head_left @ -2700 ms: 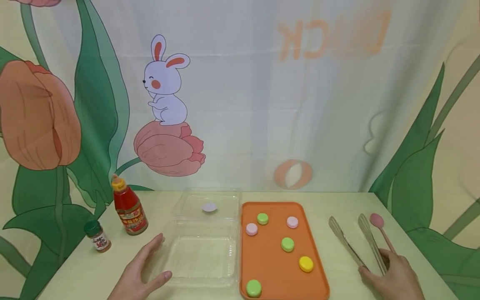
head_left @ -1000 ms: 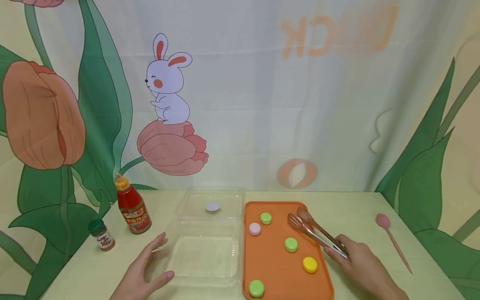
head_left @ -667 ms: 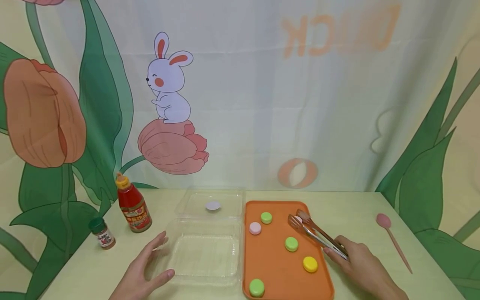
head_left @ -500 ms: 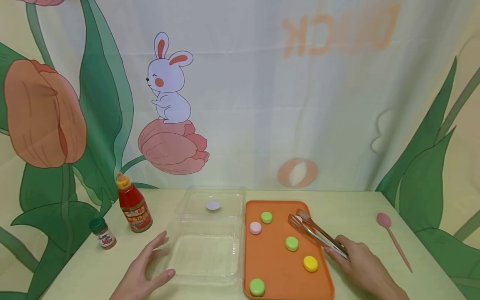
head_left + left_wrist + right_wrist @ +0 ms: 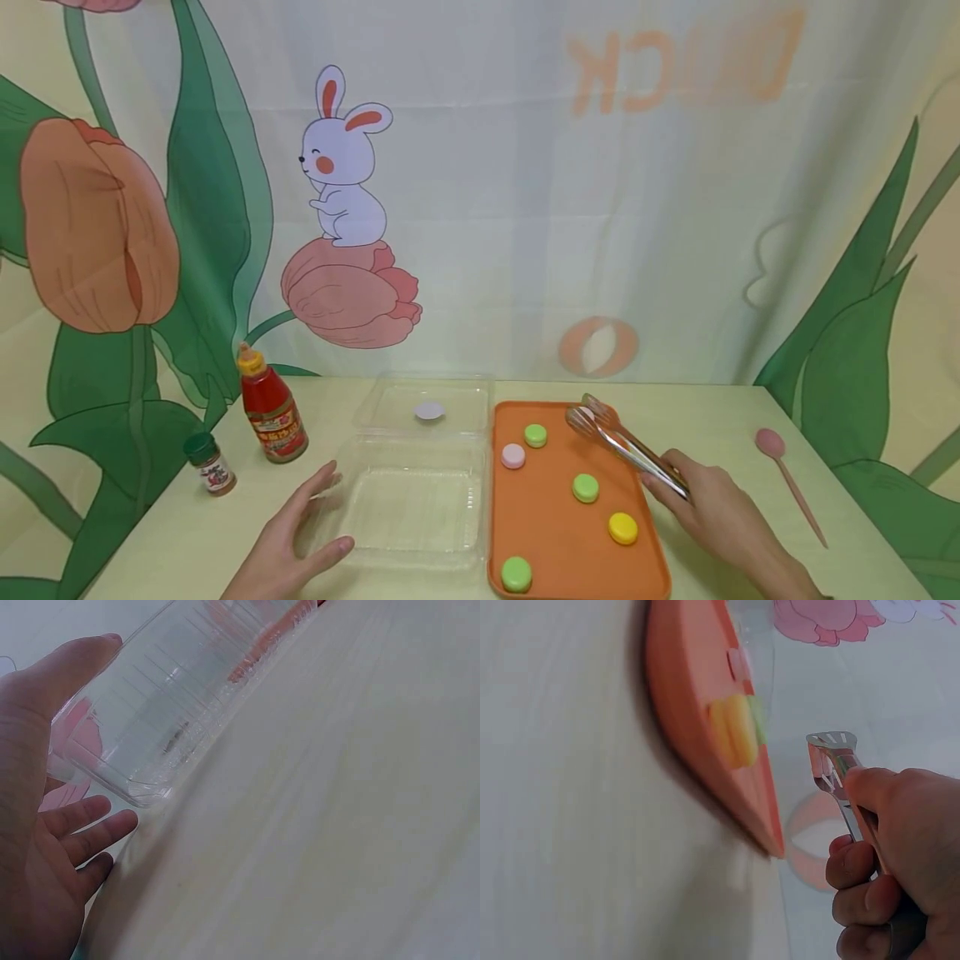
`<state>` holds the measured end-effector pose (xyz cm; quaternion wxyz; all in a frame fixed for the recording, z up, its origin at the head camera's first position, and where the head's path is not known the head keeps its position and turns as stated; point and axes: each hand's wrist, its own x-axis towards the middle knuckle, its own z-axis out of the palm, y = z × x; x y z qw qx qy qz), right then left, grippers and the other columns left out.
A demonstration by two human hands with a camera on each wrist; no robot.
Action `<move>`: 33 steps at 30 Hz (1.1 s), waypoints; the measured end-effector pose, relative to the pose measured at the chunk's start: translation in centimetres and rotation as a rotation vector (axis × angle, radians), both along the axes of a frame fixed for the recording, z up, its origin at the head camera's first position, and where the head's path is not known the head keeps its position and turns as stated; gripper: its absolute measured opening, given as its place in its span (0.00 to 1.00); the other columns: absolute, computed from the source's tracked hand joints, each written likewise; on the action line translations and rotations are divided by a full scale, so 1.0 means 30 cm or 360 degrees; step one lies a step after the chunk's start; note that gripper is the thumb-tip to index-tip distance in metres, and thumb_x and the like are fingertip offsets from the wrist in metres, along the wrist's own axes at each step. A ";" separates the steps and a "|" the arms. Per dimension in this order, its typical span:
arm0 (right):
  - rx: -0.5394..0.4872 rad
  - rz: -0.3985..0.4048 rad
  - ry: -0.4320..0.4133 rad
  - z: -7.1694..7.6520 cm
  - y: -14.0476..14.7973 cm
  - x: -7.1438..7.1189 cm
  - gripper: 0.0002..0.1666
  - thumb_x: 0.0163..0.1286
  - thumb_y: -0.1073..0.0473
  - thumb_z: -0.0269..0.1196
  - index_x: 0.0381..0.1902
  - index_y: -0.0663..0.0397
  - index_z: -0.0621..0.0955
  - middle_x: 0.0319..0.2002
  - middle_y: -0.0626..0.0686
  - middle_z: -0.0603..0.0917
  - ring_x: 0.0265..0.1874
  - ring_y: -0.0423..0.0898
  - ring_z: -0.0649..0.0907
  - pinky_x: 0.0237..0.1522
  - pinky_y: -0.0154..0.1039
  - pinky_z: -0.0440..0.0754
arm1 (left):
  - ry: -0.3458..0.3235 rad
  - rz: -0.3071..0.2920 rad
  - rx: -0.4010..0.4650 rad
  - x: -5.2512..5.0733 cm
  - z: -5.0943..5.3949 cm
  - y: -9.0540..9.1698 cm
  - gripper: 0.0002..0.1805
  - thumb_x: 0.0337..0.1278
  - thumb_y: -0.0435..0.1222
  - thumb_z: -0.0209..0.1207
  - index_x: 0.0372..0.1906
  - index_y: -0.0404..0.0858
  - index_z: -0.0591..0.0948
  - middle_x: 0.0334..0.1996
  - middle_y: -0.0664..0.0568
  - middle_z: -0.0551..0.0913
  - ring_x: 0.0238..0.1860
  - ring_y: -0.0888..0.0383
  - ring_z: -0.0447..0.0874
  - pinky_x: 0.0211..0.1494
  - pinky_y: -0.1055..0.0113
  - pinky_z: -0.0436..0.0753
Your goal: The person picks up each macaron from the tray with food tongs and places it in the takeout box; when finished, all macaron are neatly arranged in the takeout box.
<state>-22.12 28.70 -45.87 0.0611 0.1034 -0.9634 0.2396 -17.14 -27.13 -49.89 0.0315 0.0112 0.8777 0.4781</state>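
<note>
right hand (image 5: pixel 708 504) grips silver metal tongs (image 5: pixel 628 451), presumably squeezed to secure 1 round pink macaron (image 5: pixel 587 414); loose-fingered left hand (image 5: pixel 287 542) flanks clear plastic box (image 5: pixel 412 512), perhaps steadying it.

The left hand (image 5: pixel 37 855) is spread around one end of the box (image 5: pixel 157 705); whether they touch, I can't tell. Table (image 5: pixel 315 795) beside the box, tray (image 5: pixel 276 633) beyond.

Pink macaron (image 5: pixel 587 413) between tongs (image 5: pixel 637 459) mostly hidden; yellow macaron (image 5: pixel 736 732) blurred (right wrist view); red bottle lettering (image 5: pixel 277 427) illegible.
</note>
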 end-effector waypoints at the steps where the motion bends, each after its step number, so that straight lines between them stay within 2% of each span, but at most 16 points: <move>1: 0.0001 0.0010 0.0008 0.010 -0.008 -0.001 0.21 0.84 0.38 0.66 0.51 0.49 0.83 0.23 0.44 0.73 0.24 0.41 0.74 0.23 0.35 0.66 | 0.0001 0.0000 0.0000 0.000 0.000 0.000 0.58 0.68 0.57 0.75 0.92 0.54 0.53 0.86 0.44 0.66 0.83 0.35 0.69 0.82 0.24 0.64; 12: -0.0093 0.0172 0.0127 0.103 -0.130 -0.016 0.18 0.85 0.39 0.64 0.49 0.46 0.81 0.22 0.41 0.72 0.17 0.37 0.70 0.19 0.33 0.68 | -0.0013 -0.0006 -0.0023 -0.004 0.001 -0.003 0.58 0.68 0.58 0.75 0.92 0.53 0.53 0.86 0.43 0.66 0.85 0.33 0.63 0.82 0.25 0.65; 18: -0.0138 0.0264 0.0082 0.144 -0.241 -0.032 0.16 0.84 0.40 0.66 0.50 0.44 0.82 0.24 0.40 0.77 0.18 0.38 0.72 0.21 0.33 0.70 | -0.0018 -0.0003 -0.0023 -0.003 0.003 -0.004 0.58 0.68 0.58 0.75 0.92 0.52 0.53 0.86 0.43 0.67 0.85 0.32 0.64 0.82 0.26 0.66; 23: -0.0208 0.0371 0.0063 0.156 -0.353 -0.038 0.14 0.83 0.41 0.68 0.51 0.42 0.83 0.24 0.39 0.77 0.17 0.36 0.72 0.21 0.33 0.71 | -0.0034 0.0015 -0.0025 -0.002 0.000 -0.008 0.58 0.68 0.58 0.75 0.92 0.52 0.53 0.86 0.43 0.67 0.85 0.32 0.64 0.82 0.25 0.67; 28: -0.0227 0.0534 0.0209 0.159 -0.447 -0.039 0.16 0.82 0.38 0.68 0.46 0.42 0.82 0.24 0.36 0.74 0.18 0.33 0.70 0.23 0.31 0.70 | -0.0032 0.0016 -0.0022 -0.003 -0.003 -0.007 0.58 0.67 0.58 0.75 0.92 0.53 0.54 0.86 0.43 0.67 0.85 0.33 0.65 0.82 0.25 0.66; 33: -0.0126 0.0623 0.0288 0.163 -0.521 -0.037 0.18 0.83 0.35 0.64 0.46 0.40 0.82 0.22 0.35 0.71 0.17 0.31 0.66 0.21 0.30 0.65 | -0.0028 0.0014 -0.0027 -0.005 -0.001 -0.002 0.58 0.67 0.58 0.75 0.91 0.52 0.54 0.86 0.43 0.67 0.84 0.33 0.65 0.82 0.25 0.66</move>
